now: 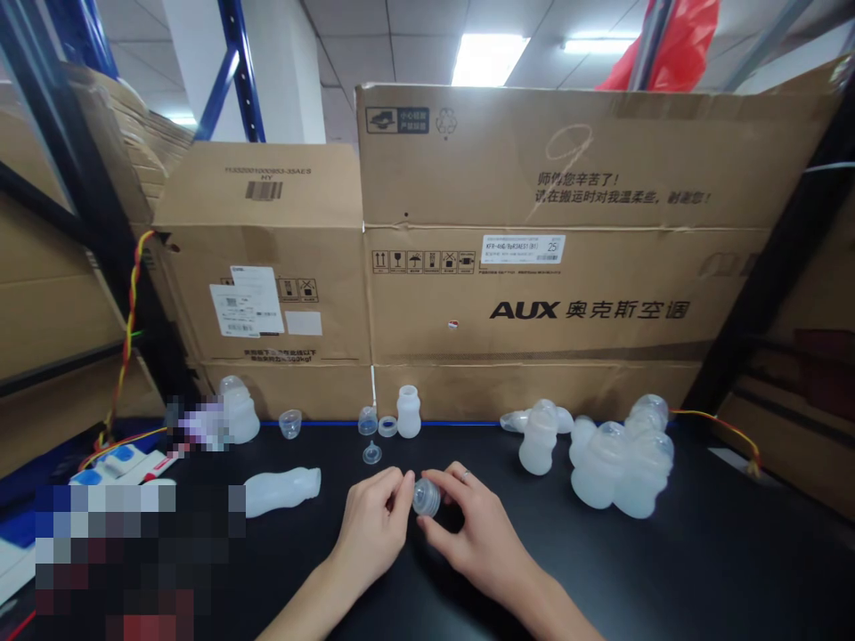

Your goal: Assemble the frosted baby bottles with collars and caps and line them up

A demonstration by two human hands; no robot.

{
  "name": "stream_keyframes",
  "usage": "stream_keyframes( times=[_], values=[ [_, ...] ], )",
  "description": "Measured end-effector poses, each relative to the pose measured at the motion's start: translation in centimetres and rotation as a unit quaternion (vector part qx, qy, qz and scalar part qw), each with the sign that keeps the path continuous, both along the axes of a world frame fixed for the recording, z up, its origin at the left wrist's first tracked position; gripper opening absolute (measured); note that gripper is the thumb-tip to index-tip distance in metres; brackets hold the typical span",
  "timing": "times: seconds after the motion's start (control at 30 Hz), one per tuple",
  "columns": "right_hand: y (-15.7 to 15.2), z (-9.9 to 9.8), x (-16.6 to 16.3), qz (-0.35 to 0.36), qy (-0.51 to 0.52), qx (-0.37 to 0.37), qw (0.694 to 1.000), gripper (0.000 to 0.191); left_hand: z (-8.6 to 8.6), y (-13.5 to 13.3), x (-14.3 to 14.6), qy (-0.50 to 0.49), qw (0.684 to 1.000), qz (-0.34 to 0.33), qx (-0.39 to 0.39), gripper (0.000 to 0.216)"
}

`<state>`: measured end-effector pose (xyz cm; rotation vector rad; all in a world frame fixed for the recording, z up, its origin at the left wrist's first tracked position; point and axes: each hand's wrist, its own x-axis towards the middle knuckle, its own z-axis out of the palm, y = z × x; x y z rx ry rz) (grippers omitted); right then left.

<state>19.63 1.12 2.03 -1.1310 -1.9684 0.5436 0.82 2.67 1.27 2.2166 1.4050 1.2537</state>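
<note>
My right hand (471,519) curls its fingers and thumb around a clear ribbed bottle collar (426,499) with what looks like a nipple in it. My left hand (380,514) is closed, its thumb and fingers pressed together against the collar's left side; whether a small part is between them is hidden. Just beyond my hands lies a clear silicone nipple (372,454). Behind it are a clear dome cap (368,421), a collar ring (387,426) and an upright, open-necked milky baby bottle (409,412).
A bottle (284,491) lies on its side at left, near a clear cup-like cap (290,424) and a capped bottle (239,411). Several capped bottles (621,467) cluster at right, with another bottle (538,438) beside them. Cardboard (534,294) walls the back of the black table (721,570).
</note>
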Motion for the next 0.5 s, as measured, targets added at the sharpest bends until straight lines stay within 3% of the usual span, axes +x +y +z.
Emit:
stream_keyframes(
  times=[0.2, 0.3, 0.4, 0.5],
  values=[
    [0.6, -0.7, 0.4, -0.02, -0.022, 0.035, 0.999, 0.04, 0.0, 0.1, 0.6, -0.116, 0.989, -0.01, -0.093, 0.052],
    [1.2, -1.0, 1.0, -0.045, -0.032, 0.043, 0.998, 0.04, 0.9, 0.3, -0.2, -0.114, 0.991, 0.031, -0.055, 0.053],
    [1.8, -1.3, 1.7, -0.077, -0.032, 0.034, 0.996, 0.037, 2.9, 0.8, -2.2, 0.049, 0.993, 0.098, 0.05, 0.053],
    [2.2, -1.4, 2.0, -0.101, -0.024, 0.021, 0.994, 0.035, 5.0, 1.5, -5.0, 0.263, 0.936, 0.22, 0.081, 0.046]
  ],
)
